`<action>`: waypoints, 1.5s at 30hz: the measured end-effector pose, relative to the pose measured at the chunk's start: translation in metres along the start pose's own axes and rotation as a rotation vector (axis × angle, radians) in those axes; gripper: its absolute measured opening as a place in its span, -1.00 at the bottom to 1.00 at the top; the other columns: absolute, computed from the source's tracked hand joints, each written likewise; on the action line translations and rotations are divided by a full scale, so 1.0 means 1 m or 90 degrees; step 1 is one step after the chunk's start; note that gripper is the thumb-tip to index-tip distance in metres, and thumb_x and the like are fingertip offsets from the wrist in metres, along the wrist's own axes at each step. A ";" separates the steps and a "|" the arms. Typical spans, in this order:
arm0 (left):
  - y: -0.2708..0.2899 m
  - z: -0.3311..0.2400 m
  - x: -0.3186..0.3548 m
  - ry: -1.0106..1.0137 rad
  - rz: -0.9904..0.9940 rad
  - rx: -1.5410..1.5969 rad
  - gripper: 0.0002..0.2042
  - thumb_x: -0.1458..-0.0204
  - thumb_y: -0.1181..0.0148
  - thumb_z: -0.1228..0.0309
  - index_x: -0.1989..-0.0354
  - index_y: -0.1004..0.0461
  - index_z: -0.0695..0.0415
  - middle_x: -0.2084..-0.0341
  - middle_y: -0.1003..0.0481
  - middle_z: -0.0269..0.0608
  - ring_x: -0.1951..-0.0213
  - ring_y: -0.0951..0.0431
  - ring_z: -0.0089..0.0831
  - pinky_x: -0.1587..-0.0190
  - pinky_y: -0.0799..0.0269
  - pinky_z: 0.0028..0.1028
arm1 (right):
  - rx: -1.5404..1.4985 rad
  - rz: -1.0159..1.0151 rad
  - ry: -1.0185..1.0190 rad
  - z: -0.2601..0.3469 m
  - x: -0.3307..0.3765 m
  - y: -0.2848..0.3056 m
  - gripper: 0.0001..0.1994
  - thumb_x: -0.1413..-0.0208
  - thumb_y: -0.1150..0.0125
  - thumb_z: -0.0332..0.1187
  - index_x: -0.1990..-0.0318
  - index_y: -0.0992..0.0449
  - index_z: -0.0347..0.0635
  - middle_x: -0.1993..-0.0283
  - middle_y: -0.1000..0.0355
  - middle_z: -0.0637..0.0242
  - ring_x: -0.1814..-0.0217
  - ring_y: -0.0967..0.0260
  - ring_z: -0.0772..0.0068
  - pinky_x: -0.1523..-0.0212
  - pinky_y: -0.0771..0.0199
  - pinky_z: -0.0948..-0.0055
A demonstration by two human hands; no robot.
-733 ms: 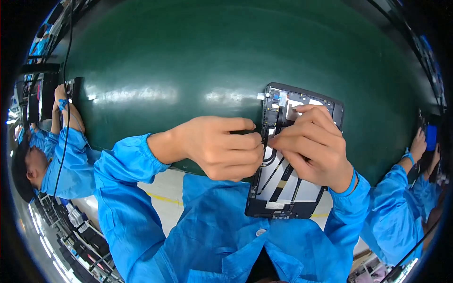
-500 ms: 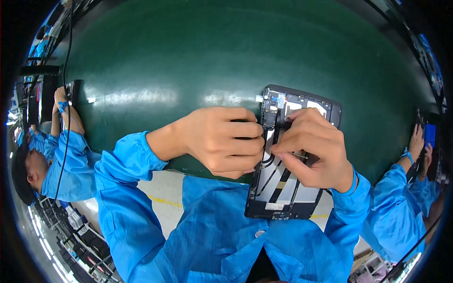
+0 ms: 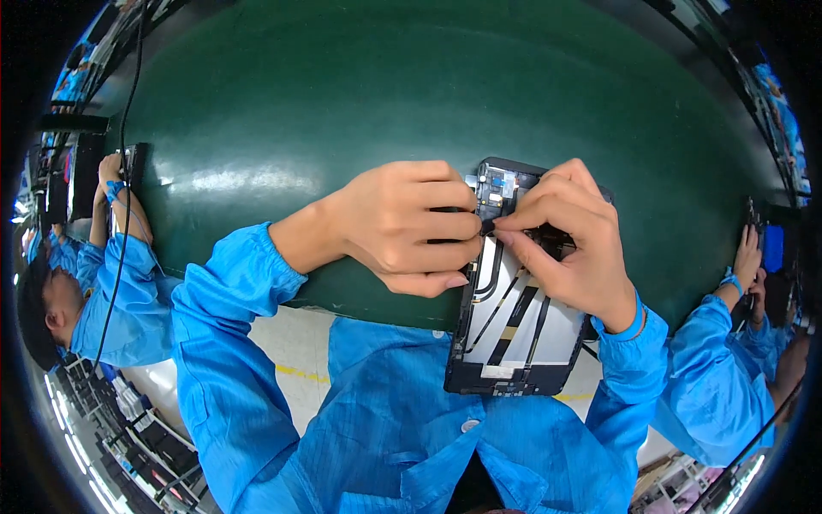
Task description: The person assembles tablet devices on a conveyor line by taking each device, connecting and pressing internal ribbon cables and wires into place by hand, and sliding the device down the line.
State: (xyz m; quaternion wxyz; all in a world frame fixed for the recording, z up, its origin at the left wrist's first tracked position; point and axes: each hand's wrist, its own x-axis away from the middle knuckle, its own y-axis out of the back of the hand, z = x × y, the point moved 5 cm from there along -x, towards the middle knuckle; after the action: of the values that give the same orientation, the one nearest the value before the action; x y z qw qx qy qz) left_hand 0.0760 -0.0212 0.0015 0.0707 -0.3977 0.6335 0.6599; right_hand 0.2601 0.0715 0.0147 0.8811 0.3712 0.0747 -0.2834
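An opened tablet (image 3: 555, 332) rests tilted at the table's near edge, its inside facing up. A small circuit board, pale plates and several black cables show in it. My left hand (image 3: 419, 227) is closed at the tablet's left edge, with curled fingers against the frame and their tips partly hidden. Over the tablet's upper part, my right hand (image 3: 569, 236) pinches with thumb and forefinger at a small black piece (image 3: 488, 228) beside the circuit board (image 3: 494, 190). The fingertips of both hands nearly meet there. My right hand covers the tablet's upper right.
The green table top (image 3: 385, 77) spreads out beyond the tablet. A co-worker in blue (image 3: 128, 283) sits at the left with a hand on a dark device; another in blue (image 3: 719, 377) works at the right. A black cable (image 3: 127, 197) hangs down at the left.
Both hands have moved up the tablet, away from me. The right pinch has shifted from the cables to beside the circuit board, uncovering more of the lower plates.
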 end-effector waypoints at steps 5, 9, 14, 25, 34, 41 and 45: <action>0.002 0.004 0.001 0.004 -0.008 0.006 -0.71 -0.07 -0.39 0.20 0.21 -0.75 0.19 0.29 -0.64 -0.19 0.24 -0.64 -0.19 0.14 -0.62 -0.22 | 0.024 -0.018 -0.024 -0.003 -0.001 -0.001 -0.83 0.06 -0.60 -0.53 0.27 -0.78 -0.15 0.29 -0.56 0.34 0.08 -0.45 0.17 -0.04 -0.42 0.23; 0.003 0.006 0.002 0.009 0.001 -0.008 -0.71 -0.05 -0.40 0.21 0.20 -0.75 0.18 0.29 -0.64 -0.21 0.25 -0.63 -0.20 0.17 -0.60 -0.23 | 0.027 -0.015 -0.022 -0.005 -0.003 -0.002 -0.84 0.05 -0.60 -0.52 0.28 -0.78 -0.13 0.29 -0.58 0.33 0.09 -0.46 0.19 -0.04 -0.39 0.22; 0.000 0.007 0.002 0.012 -0.012 -0.023 -0.69 -0.04 -0.41 0.22 0.18 -0.75 0.20 0.29 -0.63 -0.22 0.25 -0.63 -0.22 0.18 -0.59 -0.24 | 0.013 -0.014 -0.053 -0.004 -0.002 -0.001 -0.85 0.03 -0.60 -0.51 0.27 -0.78 -0.11 0.28 -0.62 0.32 0.10 -0.48 0.20 -0.02 -0.37 0.23; -0.002 0.011 0.004 0.065 -0.038 0.044 -0.69 -0.20 -0.17 0.26 0.16 -0.74 0.24 0.28 -0.65 -0.18 0.28 -0.62 -0.21 0.28 -0.52 -0.24 | 0.038 -0.009 -0.060 -0.006 -0.005 -0.002 -0.88 -0.03 -0.59 -0.46 0.27 -0.76 -0.11 0.27 -0.62 0.31 0.16 -0.46 0.24 0.05 -0.25 0.25; -0.005 0.007 0.010 0.057 -0.041 0.000 -0.66 -0.20 -0.13 0.28 0.12 -0.75 0.26 0.29 -0.65 -0.18 0.29 -0.62 -0.23 0.26 -0.54 -0.24 | 0.055 -0.016 -0.047 -0.007 -0.004 -0.008 -0.88 -0.04 -0.56 -0.47 0.26 -0.75 -0.07 0.28 -0.57 0.36 0.16 -0.44 0.25 0.05 -0.23 0.24; 0.002 0.003 -0.004 0.107 0.018 0.001 -0.66 -0.05 -0.26 0.30 0.14 -0.75 0.29 0.30 -0.65 -0.09 0.25 -0.63 -0.17 0.24 -0.56 -0.20 | -0.007 -0.103 0.008 -0.006 0.000 -0.002 -0.57 -0.15 -0.50 -0.49 -0.20 -0.66 -0.14 0.30 -0.51 0.40 0.26 -0.43 0.31 0.10 -0.34 0.23; 0.005 -0.002 -0.006 0.104 0.033 -0.076 -0.60 -0.10 -0.17 0.20 0.14 -0.77 0.28 0.32 -0.63 -0.11 0.22 -0.60 -0.13 0.10 -0.61 -0.11 | 0.021 -0.258 0.024 -0.018 -0.002 0.029 -0.62 -0.16 -0.42 -0.53 -0.15 -0.65 -0.15 0.40 -0.45 0.40 0.32 -0.39 0.31 0.15 -0.35 0.22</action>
State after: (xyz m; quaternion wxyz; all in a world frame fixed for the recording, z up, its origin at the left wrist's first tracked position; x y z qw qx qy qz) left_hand 0.0776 -0.0217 0.0091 -0.0222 -0.4370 0.6071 0.6633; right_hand 0.2762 0.1010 0.0204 0.7983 0.3682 0.1597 -0.4490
